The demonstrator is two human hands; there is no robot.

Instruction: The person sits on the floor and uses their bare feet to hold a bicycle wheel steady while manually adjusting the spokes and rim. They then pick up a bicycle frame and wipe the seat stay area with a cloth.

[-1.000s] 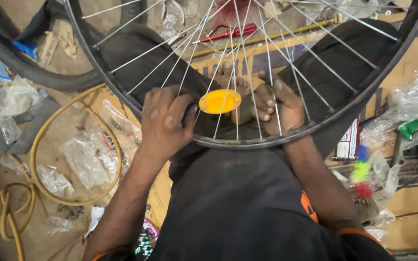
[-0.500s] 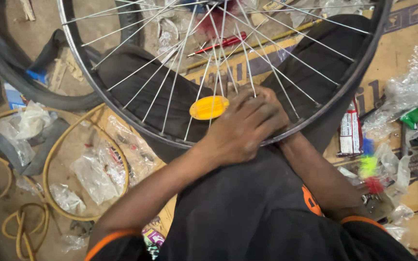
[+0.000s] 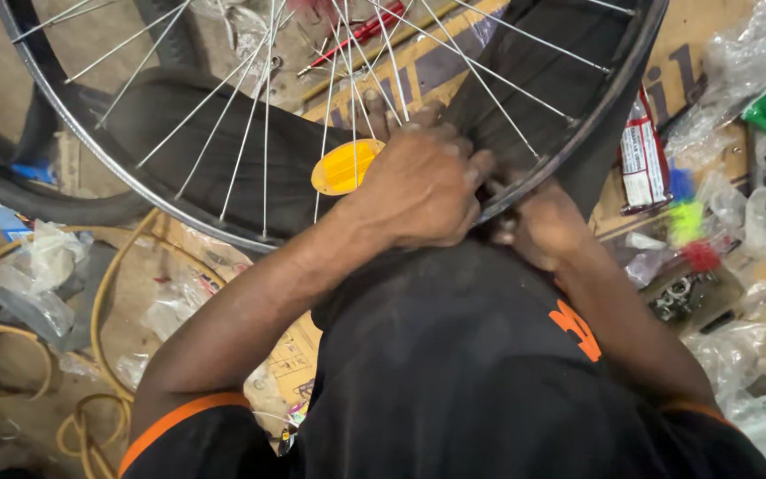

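Both hands are gripping the wheel rim (image 3: 569, 146) at its near edge: left hand (image 3: 423, 186) clamped over it, right hand (image 3: 547, 226) pinching beneath. Most of the rim is showing bare, so the job looks unfinished.

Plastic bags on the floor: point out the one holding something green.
The clear bag at the upper right edge, beside the wheel rim; a green item shows through it. The bags at left show nothing green inside.
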